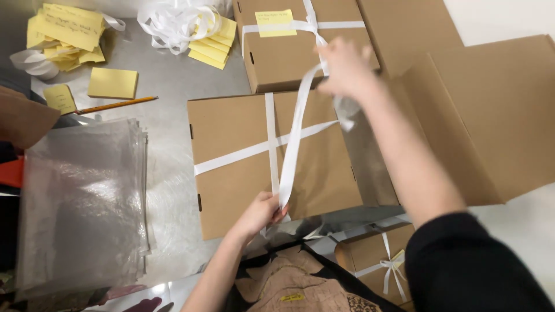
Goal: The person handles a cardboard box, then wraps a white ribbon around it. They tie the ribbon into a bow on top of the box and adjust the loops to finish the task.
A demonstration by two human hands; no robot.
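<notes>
White ribbon (296,124) soft, slippery, light | pinched taut by left hand (263,212), right hand (346,68) | cardboard box (231,138) stiff; each grip closed on ribbon

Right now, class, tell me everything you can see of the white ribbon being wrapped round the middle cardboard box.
The white ribbon is a flat, smooth band, like satin or plastic. It crosses the lid of the brown cardboard box in two bands, one lengthwise, one slanting across, meeting near the middle. A loose length runs taut above the lid between both hands: the left hand pinches it at the box's near edge, and the right hand pulls it up at the far edge. The box lies flat on the metal table.
</notes>
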